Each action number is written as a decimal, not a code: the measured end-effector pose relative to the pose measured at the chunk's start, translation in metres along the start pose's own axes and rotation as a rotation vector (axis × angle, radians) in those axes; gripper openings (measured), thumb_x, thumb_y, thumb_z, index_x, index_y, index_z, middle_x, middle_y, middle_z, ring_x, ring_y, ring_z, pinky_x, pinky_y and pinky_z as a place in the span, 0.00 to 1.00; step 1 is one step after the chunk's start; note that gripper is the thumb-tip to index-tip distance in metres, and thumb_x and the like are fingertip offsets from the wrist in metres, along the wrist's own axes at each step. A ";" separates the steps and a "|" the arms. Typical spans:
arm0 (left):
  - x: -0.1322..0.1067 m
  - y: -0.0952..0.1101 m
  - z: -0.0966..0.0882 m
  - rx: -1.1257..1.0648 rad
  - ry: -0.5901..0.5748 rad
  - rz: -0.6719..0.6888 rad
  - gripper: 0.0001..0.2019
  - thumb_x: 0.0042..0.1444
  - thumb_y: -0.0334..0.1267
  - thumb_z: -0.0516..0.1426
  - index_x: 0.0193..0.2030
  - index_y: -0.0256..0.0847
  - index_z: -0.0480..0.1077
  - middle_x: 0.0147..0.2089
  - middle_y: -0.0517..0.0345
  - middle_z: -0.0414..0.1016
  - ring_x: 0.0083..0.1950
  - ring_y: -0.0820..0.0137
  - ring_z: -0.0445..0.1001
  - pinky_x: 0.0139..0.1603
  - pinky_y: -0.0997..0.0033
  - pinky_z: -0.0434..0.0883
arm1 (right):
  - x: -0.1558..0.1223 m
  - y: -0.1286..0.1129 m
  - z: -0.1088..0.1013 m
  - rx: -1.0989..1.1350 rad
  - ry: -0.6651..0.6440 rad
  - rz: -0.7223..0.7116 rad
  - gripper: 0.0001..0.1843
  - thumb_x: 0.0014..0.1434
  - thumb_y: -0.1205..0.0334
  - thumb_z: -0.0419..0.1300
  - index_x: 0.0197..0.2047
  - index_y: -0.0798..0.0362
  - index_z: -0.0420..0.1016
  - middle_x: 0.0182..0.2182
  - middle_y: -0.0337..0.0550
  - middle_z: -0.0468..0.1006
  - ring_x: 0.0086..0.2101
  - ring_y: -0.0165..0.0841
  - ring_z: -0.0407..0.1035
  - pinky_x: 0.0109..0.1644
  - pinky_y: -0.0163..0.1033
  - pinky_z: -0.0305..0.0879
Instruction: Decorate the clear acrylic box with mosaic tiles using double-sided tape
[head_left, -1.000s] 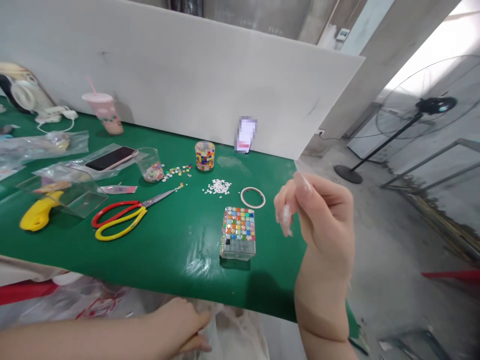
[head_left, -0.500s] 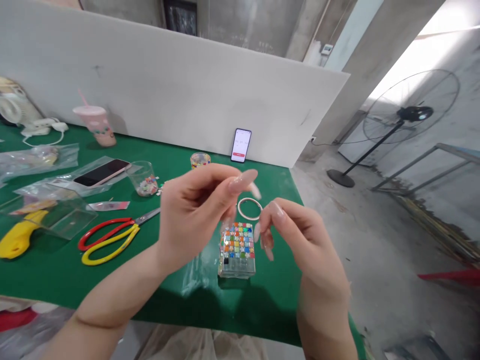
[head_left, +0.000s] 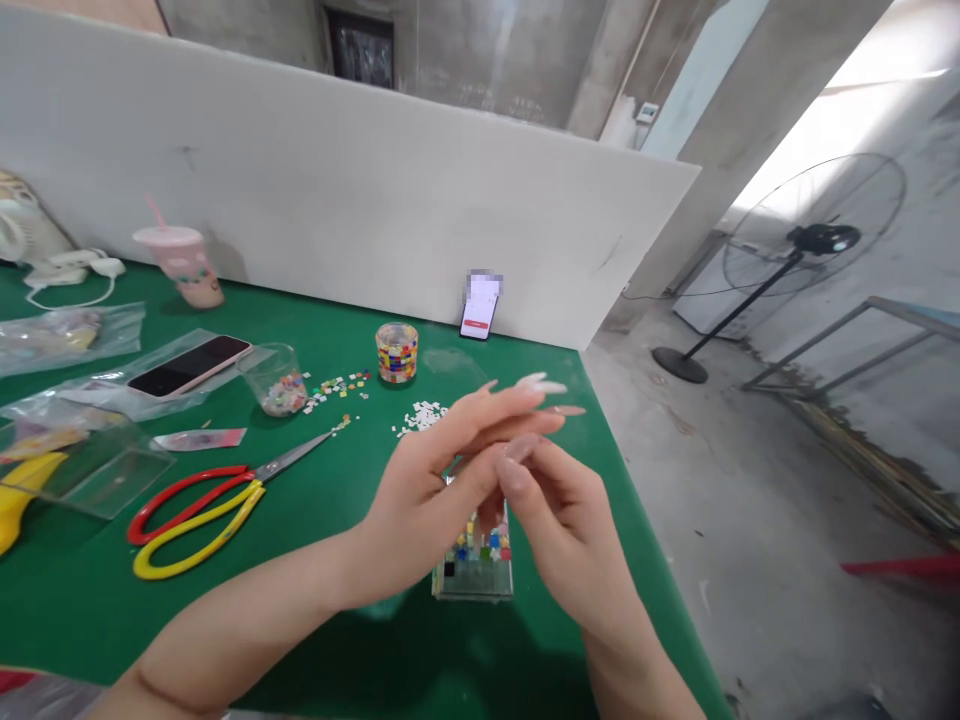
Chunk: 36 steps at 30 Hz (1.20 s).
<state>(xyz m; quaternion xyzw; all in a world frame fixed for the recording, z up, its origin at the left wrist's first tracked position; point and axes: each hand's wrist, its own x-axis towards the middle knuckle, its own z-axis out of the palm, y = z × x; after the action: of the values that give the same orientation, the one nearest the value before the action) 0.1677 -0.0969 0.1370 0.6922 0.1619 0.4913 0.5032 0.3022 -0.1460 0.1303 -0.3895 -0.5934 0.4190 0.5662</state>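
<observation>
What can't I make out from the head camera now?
All in the head view:
Tile-covered box: upper part behind the left hand and right hand.
Anything held: hidden where the hands meet.
Propped phone: upper screen blurred by pixelation.
Yellow handle: cut off by the left edge.

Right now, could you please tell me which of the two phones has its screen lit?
The phone propped upright against the white panel: its screen glows, while the pink-edged phone, lying flat farther left, shows a dark screen.

Hands [head_left: 427,500] [head_left: 568,525] block the tiled box [head_left: 474,577] from above, its near side free.
</observation>
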 end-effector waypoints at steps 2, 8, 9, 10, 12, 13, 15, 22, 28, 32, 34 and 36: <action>-0.001 0.003 0.000 -0.055 -0.061 -0.052 0.17 0.66 0.32 0.54 0.57 0.57 0.71 0.56 0.65 0.78 0.52 0.68 0.80 0.34 0.81 0.80 | -0.003 0.001 -0.002 -0.040 -0.030 -0.025 0.14 0.67 0.54 0.55 0.32 0.51 0.74 0.23 0.37 0.76 0.23 0.27 0.69 0.28 0.32 0.67; -0.008 0.015 -0.002 -0.141 -0.204 -0.087 0.20 0.70 0.34 0.47 0.63 0.62 0.63 0.61 0.66 0.73 0.49 0.69 0.81 0.30 0.83 0.78 | -0.011 -0.004 -0.001 0.028 -0.076 0.001 0.26 0.71 0.52 0.46 0.25 0.53 0.70 0.21 0.39 0.75 0.21 0.26 0.68 0.26 0.31 0.66; -0.010 0.015 -0.001 -0.142 -0.210 -0.083 0.21 0.71 0.34 0.46 0.65 0.63 0.61 0.62 0.66 0.72 0.47 0.70 0.81 0.28 0.83 0.78 | -0.011 -0.005 0.001 0.035 -0.056 0.022 0.24 0.70 0.53 0.48 0.25 0.53 0.71 0.20 0.37 0.74 0.20 0.25 0.67 0.25 0.30 0.65; -0.012 0.015 0.000 -0.142 -0.203 -0.080 0.22 0.71 0.35 0.46 0.66 0.65 0.59 0.63 0.66 0.71 0.46 0.70 0.81 0.27 0.83 0.77 | -0.011 -0.006 0.004 0.042 -0.038 0.036 0.22 0.70 0.55 0.50 0.26 0.53 0.71 0.20 0.36 0.73 0.20 0.24 0.67 0.25 0.29 0.65; -0.015 0.016 0.003 -0.143 -0.172 -0.073 0.23 0.71 0.35 0.45 0.67 0.66 0.56 0.65 0.66 0.69 0.49 0.69 0.81 0.25 0.84 0.77 | -0.011 -0.006 0.008 0.068 -0.014 0.033 0.18 0.68 0.56 0.53 0.27 0.52 0.72 0.20 0.35 0.72 0.19 0.23 0.66 0.24 0.28 0.64; -0.015 0.016 0.003 -0.137 -0.159 -0.067 0.23 0.71 0.35 0.45 0.68 0.66 0.55 0.65 0.66 0.68 0.52 0.67 0.79 0.26 0.83 0.78 | -0.011 -0.006 0.010 0.087 -0.011 0.027 0.17 0.68 0.56 0.54 0.28 0.51 0.72 0.19 0.35 0.72 0.19 0.23 0.66 0.23 0.28 0.64; -0.016 0.016 0.004 -0.099 -0.156 -0.031 0.23 0.71 0.35 0.44 0.69 0.64 0.53 0.66 0.65 0.68 0.60 0.63 0.74 0.32 0.81 0.80 | -0.009 -0.006 0.012 0.132 -0.016 0.033 0.15 0.67 0.55 0.55 0.31 0.51 0.74 0.19 0.34 0.71 0.18 0.23 0.65 0.21 0.28 0.63; -0.015 0.016 -0.003 0.136 -0.164 0.112 0.25 0.70 0.33 0.45 0.71 0.56 0.51 0.64 0.57 0.70 0.63 0.58 0.70 0.48 0.64 0.82 | -0.009 -0.006 0.006 0.172 -0.077 0.055 0.16 0.64 0.49 0.58 0.32 0.52 0.74 0.16 0.33 0.69 0.15 0.24 0.62 0.18 0.29 0.61; -0.016 0.015 -0.003 0.195 -0.163 0.100 0.24 0.70 0.33 0.45 0.70 0.56 0.54 0.66 0.55 0.67 0.59 0.57 0.74 0.46 0.62 0.82 | -0.012 -0.005 0.003 0.125 -0.068 0.058 0.21 0.68 0.53 0.52 0.26 0.52 0.72 0.18 0.35 0.70 0.17 0.23 0.64 0.21 0.28 0.63; -0.014 0.016 -0.001 0.131 -0.173 0.097 0.24 0.71 0.33 0.45 0.70 0.57 0.51 0.64 0.57 0.71 0.59 0.60 0.74 0.41 0.70 0.83 | -0.010 -0.005 0.006 0.134 -0.044 0.045 0.17 0.67 0.54 0.55 0.29 0.52 0.74 0.17 0.33 0.69 0.16 0.24 0.62 0.19 0.29 0.62; -0.014 0.016 0.000 0.067 -0.181 0.079 0.24 0.71 0.33 0.44 0.70 0.59 0.51 0.65 0.59 0.70 0.56 0.62 0.76 0.36 0.75 0.83 | -0.009 -0.006 0.007 0.130 -0.042 0.041 0.18 0.67 0.54 0.54 0.28 0.52 0.73 0.17 0.34 0.69 0.17 0.24 0.63 0.20 0.29 0.62; -0.016 0.016 0.002 0.021 -0.200 0.063 0.24 0.71 0.33 0.42 0.70 0.60 0.50 0.66 0.59 0.67 0.49 0.66 0.80 0.31 0.77 0.82 | -0.009 -0.006 0.007 0.122 -0.046 0.036 0.19 0.68 0.54 0.52 0.27 0.52 0.71 0.18 0.34 0.70 0.18 0.23 0.63 0.22 0.29 0.63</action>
<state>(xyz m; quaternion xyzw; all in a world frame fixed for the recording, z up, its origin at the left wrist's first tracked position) 0.1578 -0.1158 0.1422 0.7479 0.0942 0.4335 0.4938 0.2955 -0.1572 0.1330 -0.3553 -0.5726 0.4731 0.5675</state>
